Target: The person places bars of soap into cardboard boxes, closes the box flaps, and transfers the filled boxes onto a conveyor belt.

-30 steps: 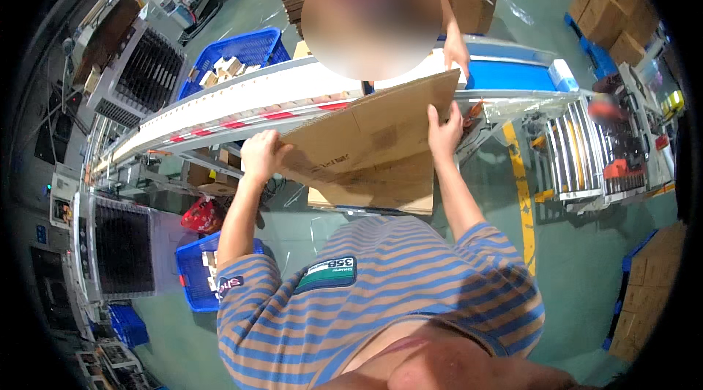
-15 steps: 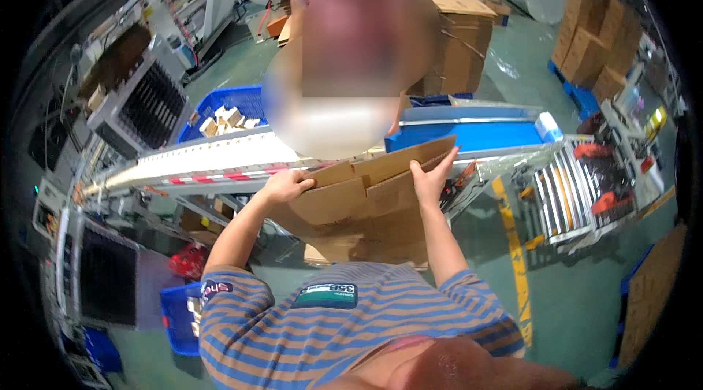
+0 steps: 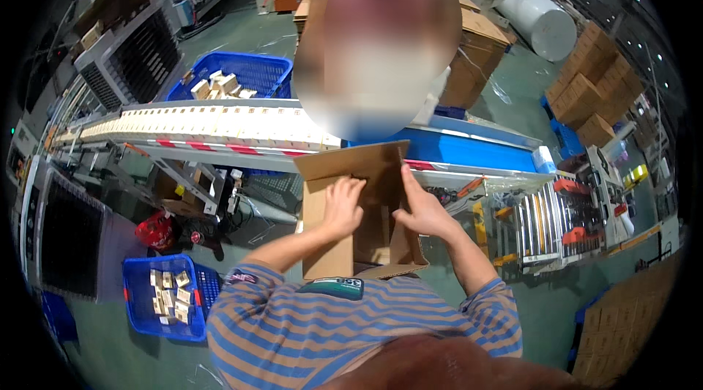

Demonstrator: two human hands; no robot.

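Observation:
A brown cardboard box [image 3: 377, 225], opened out with its flaps spread, is in front of my chest at the near side of the conveyor. My left hand [image 3: 343, 207] lies over the left flap, its bent fingers at the flap's inner edge. On the opposite side, my right hand [image 3: 426, 210] grips the right wall, thumb at the inside and index finger stretched along the edge. The box's dark interior shows between the hands. The fingertips of my left hand are partly hidden.
Beyond the box runs a conveyor with a row of small cream boxes [image 3: 242, 123] and a blue belt [image 3: 469, 148]. A co-worker [image 3: 381, 60] stands across it. Blue baskets [image 3: 132, 324] hold small cartons. A roller machine [image 3: 560, 221] stands right; stacked cartons [image 3: 586, 90] stand farther back.
The flat, folded cardboard has opened into a box. My left hand has moved from its upper left edge onto the left flap; my right hand stays at the right side, a little lower.

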